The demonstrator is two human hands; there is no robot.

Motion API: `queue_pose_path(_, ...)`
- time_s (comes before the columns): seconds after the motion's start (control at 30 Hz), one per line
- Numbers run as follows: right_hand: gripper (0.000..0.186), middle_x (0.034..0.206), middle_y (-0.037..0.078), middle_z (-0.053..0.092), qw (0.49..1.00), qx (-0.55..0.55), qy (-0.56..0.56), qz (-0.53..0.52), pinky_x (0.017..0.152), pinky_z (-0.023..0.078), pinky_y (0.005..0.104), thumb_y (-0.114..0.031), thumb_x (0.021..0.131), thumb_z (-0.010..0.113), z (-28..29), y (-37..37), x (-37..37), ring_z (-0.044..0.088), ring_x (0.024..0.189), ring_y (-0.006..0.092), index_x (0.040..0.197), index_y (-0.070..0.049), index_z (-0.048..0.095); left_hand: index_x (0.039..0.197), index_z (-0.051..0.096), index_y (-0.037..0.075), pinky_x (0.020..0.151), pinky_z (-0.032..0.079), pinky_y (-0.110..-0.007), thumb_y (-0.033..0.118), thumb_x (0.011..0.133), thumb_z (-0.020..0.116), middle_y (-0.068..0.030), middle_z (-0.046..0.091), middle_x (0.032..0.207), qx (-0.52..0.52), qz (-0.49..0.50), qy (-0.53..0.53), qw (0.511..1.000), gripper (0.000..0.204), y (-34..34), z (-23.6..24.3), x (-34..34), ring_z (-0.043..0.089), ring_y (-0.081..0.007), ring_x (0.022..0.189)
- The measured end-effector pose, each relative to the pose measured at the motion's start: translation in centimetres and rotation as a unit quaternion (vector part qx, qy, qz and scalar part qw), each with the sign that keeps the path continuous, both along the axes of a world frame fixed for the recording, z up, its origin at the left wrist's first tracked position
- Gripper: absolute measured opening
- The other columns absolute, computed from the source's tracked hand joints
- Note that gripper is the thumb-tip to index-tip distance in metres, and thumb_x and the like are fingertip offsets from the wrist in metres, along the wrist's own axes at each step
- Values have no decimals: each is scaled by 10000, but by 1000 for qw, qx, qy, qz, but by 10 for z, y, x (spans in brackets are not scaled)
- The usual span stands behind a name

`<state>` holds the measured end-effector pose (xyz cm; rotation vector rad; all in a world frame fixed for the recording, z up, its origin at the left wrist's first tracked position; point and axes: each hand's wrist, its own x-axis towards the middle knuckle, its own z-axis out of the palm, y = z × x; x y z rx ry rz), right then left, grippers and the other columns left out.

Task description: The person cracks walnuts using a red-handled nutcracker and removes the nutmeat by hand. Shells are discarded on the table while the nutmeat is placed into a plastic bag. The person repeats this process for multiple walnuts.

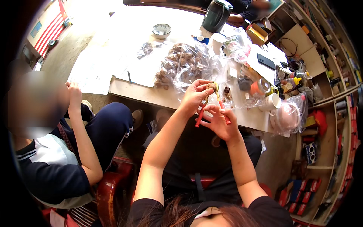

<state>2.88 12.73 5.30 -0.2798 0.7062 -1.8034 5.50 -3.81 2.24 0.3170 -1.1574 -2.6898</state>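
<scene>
1. Grip check first: the left hand was pinching a round, brown, walnut-like nut at the head of a pair of red-handled metal pliers. The right hand had a loose hold on the spread handles, fingers partly curled. How hard it was pressing, I couldn't tell.

2. The nut sat up at the jaws, near the front edge of the pale, wood-edged table.

3. Doing it well, imo: the nut needed to sit squarely, with those left fingertips kept out of the bite. A slow squeeze probably beat one big crush.

4. With the handles that far apart, a fuller palm wrap nearer their ends would've given better leverage, I reckon.

5. Watch that edge, though. Loose shell could've dropped into the lap; working further over the tabletop looked tidier.

6. Room: a clear plastic bag of brown nuts crowded the far left, and a white mug stood off to the right. The space towards the body was the roomiest, with the seated neighbour's navy-trousered knee well apart from the left forearm.
</scene>
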Motion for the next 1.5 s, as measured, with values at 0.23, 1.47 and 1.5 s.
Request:
queue_pose_path(0.23,368,805,7,399,998,-4,-39,50,734,335,281,-429,792,520,8,-18,11,365,757,131,862,-68,491,1188,529,13,869,502,-260,0,897,614,-115,644,1109,45,6,45,998,304,-1,-7,-6,613,-140,993)
queue_pose_path(1.47,769,1460,137,348,972,118,76,188,1044,331,581,-236,741,568,19,-14,-25,330,1350,386,1434,-16,315,1201,476,2,788,534,-282,221,943,601,-104,598,1077,33,-50,-34,998,361,-15,-13,-17,606,-145,894)
queue_pose_path(1.5,762,1448,138,353,973,110,70,188,1048,324,592,-229,729,571,22,-13,-25,327,1349,392,1419,-13,328,1237,487,-4,775,525,-263,229,950,588,-98,606,1072,11,-55,-32,998,383,-13,-10,-18,604,-135,886)
